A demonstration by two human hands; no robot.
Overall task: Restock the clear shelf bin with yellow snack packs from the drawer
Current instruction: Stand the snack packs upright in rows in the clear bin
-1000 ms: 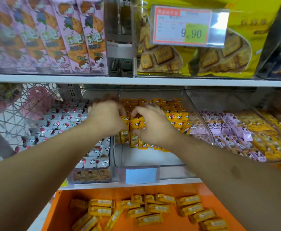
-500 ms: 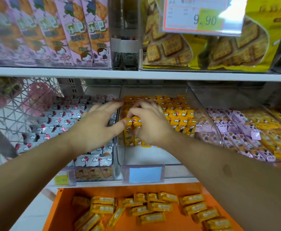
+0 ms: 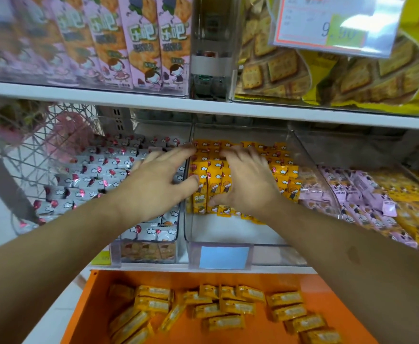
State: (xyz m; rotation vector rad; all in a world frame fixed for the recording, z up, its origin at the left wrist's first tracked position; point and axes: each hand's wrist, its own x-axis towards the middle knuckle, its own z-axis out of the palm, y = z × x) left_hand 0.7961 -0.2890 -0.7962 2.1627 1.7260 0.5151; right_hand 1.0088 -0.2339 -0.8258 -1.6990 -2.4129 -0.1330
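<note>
the person is reaching both arms into the middle shelf (image 3: 203,109); the left hand (image 3: 158,180) is lying with fingers spread and fairly straight, its palm hanging over the wall between two bins and its thumb touching the front row of yellow snack packs (image 3: 209,184); the right hand (image 3: 248,180) is resting flat on top of the same packs, fingers stretched toward the back and thumb pressing against the front of the row; neither hand is curling round a pack; the yellow snack packs are standing upright in rows in the back and middle of the clear bin (image 3: 228,234), and the front part of the bin floor is showing bare white; a blue label (image 3: 224,257) is sitting on the bin's front face; just left of it another clear bin is holding silver snack packs (image 3: 91,175), and to the right a bin is holding pink snack packs (image 3: 367,194); below the shelf the orange drawer (image 3: 99,309) is standing open, with more yellow packs (image 3: 228,306) lying scattered flat on its floor, well apart from the hands; on the shelf above, pink boxes (image 3: 144,43) are standing beside yellow cracker bags (image 3: 352,78), and a price tag (image 3: 332,23) is hanging in front of the bags.
</note>
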